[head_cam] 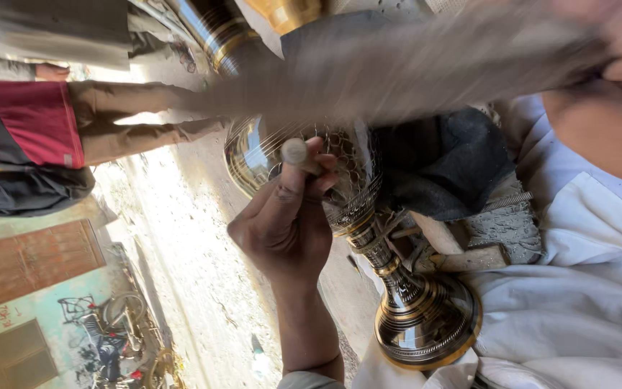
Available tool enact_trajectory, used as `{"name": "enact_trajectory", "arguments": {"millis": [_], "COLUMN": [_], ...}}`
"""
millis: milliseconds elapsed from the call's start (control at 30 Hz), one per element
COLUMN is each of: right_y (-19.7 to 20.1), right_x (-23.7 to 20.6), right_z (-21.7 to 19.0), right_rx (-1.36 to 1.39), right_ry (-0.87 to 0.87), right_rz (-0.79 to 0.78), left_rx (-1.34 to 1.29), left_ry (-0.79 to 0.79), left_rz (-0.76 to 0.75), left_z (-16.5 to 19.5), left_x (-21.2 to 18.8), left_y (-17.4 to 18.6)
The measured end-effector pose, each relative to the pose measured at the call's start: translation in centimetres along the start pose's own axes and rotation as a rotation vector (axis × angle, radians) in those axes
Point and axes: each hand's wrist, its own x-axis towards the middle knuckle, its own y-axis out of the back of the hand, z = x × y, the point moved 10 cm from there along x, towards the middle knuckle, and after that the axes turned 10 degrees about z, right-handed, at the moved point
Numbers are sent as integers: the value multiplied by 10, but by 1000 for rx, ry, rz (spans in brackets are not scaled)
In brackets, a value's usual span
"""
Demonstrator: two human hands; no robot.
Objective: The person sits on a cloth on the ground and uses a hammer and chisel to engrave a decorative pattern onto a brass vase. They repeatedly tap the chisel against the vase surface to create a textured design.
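My left hand (284, 220) is closed around a short metal punch (295, 152), whose tip rests against the patterned bowl of a shiny brass goblet-shaped vessel (358, 209). The vessel lies tilted, its round foot (426, 328) against my white garment (584, 295). My right hand (602, 122), blurred at the upper right, grips a long wooden striker (397, 68) that streaks across the top of the vessel in motion blur.
A dark cloth (444, 162) lies behind the vessel. More brass pieces (224, 29) stand at the top. Another person in red and dark clothing (37, 137) is at the left. A sunlit dusty ground (181, 245) and parked bikes (109, 335) lie below.
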Motion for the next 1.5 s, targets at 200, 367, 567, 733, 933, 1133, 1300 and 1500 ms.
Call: {"name": "enact_trajectory", "arguments": {"millis": [200,367,567,733,933,1133,1300,1500], "right_y": [7,2,26,25,15,-22,-25,-23], "right_x": [-19,-19,-83,-104,-78,-27,11,26], "right_z": [7,63,101,59,59,-7,-47,-16], "right_rx": [18,17,-200,-85,-331,-769,-315,-107], "right_ry": [44,-182,-196,3,-145,452,643,405], "right_rz": [21,-28,18,92,-9,-133,-156,-223], "left_rx": [82,245,282,259,65,122,125,106], "left_ry": [-12,-94,-166,-211,-43,4,-28,-133], "left_rz": [-117,-341,-578,-759,-275,53,101,157], "left_z": [3,6,13,10,16,-1,-5,8], "left_x": [6,15,23,23,28,6,5,8], "left_y": [-3,-14,-31,-45,-12,4,6,2]}}
